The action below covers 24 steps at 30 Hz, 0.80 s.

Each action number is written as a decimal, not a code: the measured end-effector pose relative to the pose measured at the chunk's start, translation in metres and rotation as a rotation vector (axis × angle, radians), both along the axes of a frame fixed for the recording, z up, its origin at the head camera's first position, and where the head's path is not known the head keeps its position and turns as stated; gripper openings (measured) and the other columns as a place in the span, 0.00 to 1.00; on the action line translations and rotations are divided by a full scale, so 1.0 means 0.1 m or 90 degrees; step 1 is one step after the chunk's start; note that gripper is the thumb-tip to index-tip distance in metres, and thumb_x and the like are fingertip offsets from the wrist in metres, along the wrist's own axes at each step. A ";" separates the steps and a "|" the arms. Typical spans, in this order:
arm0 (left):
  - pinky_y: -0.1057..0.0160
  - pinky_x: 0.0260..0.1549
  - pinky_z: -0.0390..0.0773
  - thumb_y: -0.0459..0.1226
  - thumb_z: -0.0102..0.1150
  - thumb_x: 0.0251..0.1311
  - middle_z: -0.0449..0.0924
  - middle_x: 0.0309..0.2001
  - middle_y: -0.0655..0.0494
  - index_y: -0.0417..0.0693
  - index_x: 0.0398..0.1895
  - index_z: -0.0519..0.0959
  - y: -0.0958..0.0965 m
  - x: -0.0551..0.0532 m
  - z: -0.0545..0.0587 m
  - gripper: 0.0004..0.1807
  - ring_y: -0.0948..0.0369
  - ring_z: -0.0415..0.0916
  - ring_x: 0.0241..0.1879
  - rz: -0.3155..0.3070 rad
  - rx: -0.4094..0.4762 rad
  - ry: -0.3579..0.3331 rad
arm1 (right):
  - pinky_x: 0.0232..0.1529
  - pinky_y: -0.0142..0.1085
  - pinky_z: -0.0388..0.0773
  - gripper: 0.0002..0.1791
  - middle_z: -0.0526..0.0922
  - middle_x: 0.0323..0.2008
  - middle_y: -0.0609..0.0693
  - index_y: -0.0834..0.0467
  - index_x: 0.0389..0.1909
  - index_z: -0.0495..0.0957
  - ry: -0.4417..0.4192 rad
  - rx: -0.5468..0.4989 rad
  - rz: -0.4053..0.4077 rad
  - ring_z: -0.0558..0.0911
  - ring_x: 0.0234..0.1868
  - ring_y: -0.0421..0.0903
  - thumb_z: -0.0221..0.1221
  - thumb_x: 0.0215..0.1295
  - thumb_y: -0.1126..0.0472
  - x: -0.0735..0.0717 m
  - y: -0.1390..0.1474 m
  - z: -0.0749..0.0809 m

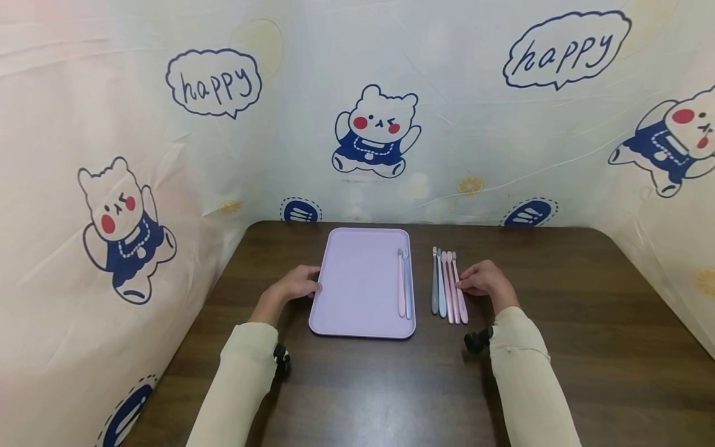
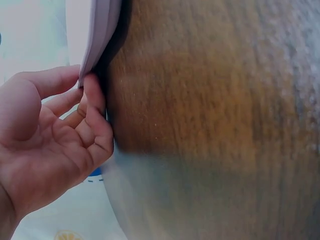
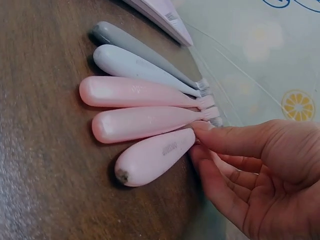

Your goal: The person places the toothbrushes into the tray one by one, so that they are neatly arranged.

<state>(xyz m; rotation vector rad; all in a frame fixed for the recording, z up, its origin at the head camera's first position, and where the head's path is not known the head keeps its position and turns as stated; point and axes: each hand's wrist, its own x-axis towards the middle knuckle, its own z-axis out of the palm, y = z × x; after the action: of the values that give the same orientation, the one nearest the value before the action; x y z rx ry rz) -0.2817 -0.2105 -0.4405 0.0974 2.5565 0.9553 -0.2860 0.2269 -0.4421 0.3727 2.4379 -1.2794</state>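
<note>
A lilac tray (image 1: pixel 357 279) lies on the dark wooden table (image 1: pixel 558 323). Inside it, along its right side, lie a pink toothbrush (image 1: pixel 401 288) and a light blue toothbrush (image 1: pixel 408 292). Just right of the tray, several toothbrushes (image 1: pixel 447 285) lie side by side: grey (image 3: pixel 135 45), light blue (image 3: pixel 135 65) and three pink ones. My right hand (image 3: pixel 220 145) pinches the rightmost pink toothbrush (image 3: pixel 155 157) at its neck, the handle still on the table. My left hand (image 2: pixel 55 145) holds the tray's left rim (image 2: pixel 102 30) between thumb and curled fingers.
Printed sheets with bear cartoons and "happy" bubbles (image 1: pixel 212 84) wall in the table at the back and on both sides. Bare wood (image 1: pixel 586 298) stretches right of the toothbrushes and in front of the tray.
</note>
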 end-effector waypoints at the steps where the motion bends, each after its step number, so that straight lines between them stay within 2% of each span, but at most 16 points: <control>1: 0.46 0.62 0.78 0.37 0.53 0.70 0.75 0.65 0.37 0.40 0.76 0.64 0.00 -0.01 0.00 0.31 0.51 0.81 0.48 0.001 0.000 0.000 | 0.37 0.32 0.84 0.17 0.81 0.38 0.55 0.70 0.50 0.80 0.000 0.000 0.000 0.81 0.34 0.43 0.68 0.63 0.66 -0.01 0.00 0.01; 11: 0.53 0.51 0.84 0.36 0.53 0.67 0.77 0.62 0.36 0.39 0.76 0.63 -0.02 -0.03 -0.02 0.33 0.54 0.83 0.39 0.018 0.023 -0.016 | 0.33 0.30 0.83 0.15 0.83 0.27 0.50 0.72 0.44 0.83 0.024 0.030 0.009 0.81 0.29 0.40 0.68 0.58 0.66 0.01 -0.09 0.04; 24: 0.52 0.53 0.83 0.37 0.54 0.68 0.77 0.63 0.37 0.40 0.76 0.63 -0.03 -0.05 -0.04 0.33 0.53 0.83 0.41 0.029 0.037 -0.024 | 0.28 0.28 0.79 0.14 0.81 0.25 0.50 0.69 0.40 0.83 0.026 0.080 0.012 0.80 0.25 0.39 0.66 0.61 0.61 0.02 -0.10 0.01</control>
<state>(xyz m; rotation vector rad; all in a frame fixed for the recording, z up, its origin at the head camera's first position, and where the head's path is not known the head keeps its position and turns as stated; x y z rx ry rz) -0.2864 -0.2132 -0.4441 0.0384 2.5078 1.0380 -0.2839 0.2164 -0.4415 0.3586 2.5565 -1.1401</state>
